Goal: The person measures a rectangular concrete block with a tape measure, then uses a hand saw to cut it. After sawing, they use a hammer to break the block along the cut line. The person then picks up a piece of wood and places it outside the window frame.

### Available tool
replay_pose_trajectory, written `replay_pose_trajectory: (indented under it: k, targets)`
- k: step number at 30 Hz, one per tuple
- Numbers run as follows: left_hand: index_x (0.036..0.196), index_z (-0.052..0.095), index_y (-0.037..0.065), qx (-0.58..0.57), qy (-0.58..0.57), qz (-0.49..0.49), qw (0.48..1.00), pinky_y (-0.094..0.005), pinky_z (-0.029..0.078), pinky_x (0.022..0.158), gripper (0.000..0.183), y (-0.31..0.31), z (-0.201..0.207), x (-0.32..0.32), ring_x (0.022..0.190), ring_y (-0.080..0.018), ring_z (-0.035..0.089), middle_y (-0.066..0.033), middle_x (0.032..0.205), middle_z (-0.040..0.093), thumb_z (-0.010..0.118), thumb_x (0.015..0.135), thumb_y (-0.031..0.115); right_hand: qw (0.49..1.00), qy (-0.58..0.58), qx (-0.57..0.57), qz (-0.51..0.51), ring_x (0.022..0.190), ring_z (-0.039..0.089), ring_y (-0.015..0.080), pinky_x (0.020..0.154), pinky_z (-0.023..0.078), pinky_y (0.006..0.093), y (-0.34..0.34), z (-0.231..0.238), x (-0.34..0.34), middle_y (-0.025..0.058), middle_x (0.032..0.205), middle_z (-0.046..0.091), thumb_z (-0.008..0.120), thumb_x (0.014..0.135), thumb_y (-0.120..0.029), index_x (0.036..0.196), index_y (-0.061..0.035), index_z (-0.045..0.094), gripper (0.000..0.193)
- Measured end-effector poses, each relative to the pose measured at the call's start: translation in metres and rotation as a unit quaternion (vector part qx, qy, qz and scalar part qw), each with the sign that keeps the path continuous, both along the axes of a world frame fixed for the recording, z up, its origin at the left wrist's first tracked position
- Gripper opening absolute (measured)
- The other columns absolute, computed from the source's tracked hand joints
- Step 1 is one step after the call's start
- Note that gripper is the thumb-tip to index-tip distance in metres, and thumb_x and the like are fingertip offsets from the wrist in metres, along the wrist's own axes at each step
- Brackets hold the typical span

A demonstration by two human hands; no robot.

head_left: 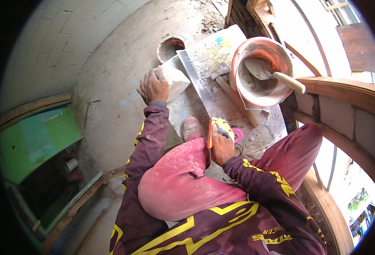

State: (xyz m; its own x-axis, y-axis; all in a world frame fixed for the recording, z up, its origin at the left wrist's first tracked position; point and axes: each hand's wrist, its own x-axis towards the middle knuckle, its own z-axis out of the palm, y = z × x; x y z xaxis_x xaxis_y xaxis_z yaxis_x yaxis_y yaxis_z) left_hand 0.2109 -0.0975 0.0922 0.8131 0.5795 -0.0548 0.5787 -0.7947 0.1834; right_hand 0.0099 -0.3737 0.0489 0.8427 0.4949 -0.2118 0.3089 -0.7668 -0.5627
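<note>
My right hand [222,146] is wrapped round the orange and yellow handle of a handsaw [200,87]. The saw's long grey blade slants up and to the left, its far part lying against the edge of a pale lightweight block [175,81]. On the block's left end rests my left hand [154,86], fingers bent over it and gripping. The block lies on a dusty board [234,39], close to my foot [192,127]. Whether the blade has cut into the block I cannot make out.
Right of the saw stands a mortar-smeared bucket [284,52] holding a trowel [288,82]. A wooden-handled hammer [240,104] and a pink ring-shaped roll [238,135] lie on the board. Beyond the block is a smaller bucket [160,53]. A green panel [39,140] is at left, a wooden frame [344,89] at right.
</note>
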Motion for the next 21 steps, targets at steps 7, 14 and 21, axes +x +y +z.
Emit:
replay_pose_trajectory:
  k: [7, 14, 21]
  targets:
    - [0.127, 0.060, 0.008, -0.028, -0.008, -0.044, 0.999, -0.0502, 0.034, 0.103, 0.060, -0.003, 0.004, -0.014, 0.120, -0.0332, 0.053, -0.0125, 0.127, 0.062, 0.042, 0.100, 0.058, 0.990, 0.122, 0.025, 0.071, 0.101, 0.059, 0.0422, 0.089, 0.050, 0.0485, -0.029, -0.007, 0.056, 0.0248, 0.110, 0.060, 0.066, 0.082, -0.014, 0.141, 0.0014, 0.045, 0.064]
    - [0.150, 0.040, 0.008, -0.049, 0.062, -0.245, 0.966, -0.0494, 0.037, 0.106, 0.099, 0.015, 0.034, -0.049, 0.126, -0.0336, 0.049, -0.0140, 0.138, 0.055, 0.087, 0.070, 0.043, 0.968, -0.192, -0.132, -0.095, 0.117, 0.056, 0.0439, 0.098, 0.046, 0.0505, -0.052, -0.093, 0.124, 0.0295, 0.131, 0.054, 0.059, 0.085, -0.016, 0.138, -0.0028, 0.051, 0.055]
    - [0.148, 0.042, 0.009, 0.002, 0.064, -0.208, 0.976, -0.0494, 0.036, 0.105, 0.095, 0.026, 0.042, -0.058, 0.124, -0.0334, 0.050, -0.0122, 0.134, 0.056, 0.085, 0.068, 0.036, 0.977, 0.167, -0.076, -0.113, 0.109, 0.061, 0.0451, 0.091, 0.051, 0.0501, -0.049, -0.072, 0.135, 0.0314, 0.123, 0.059, 0.062, 0.085, -0.023, 0.139, 0.0027, 0.050, 0.061]
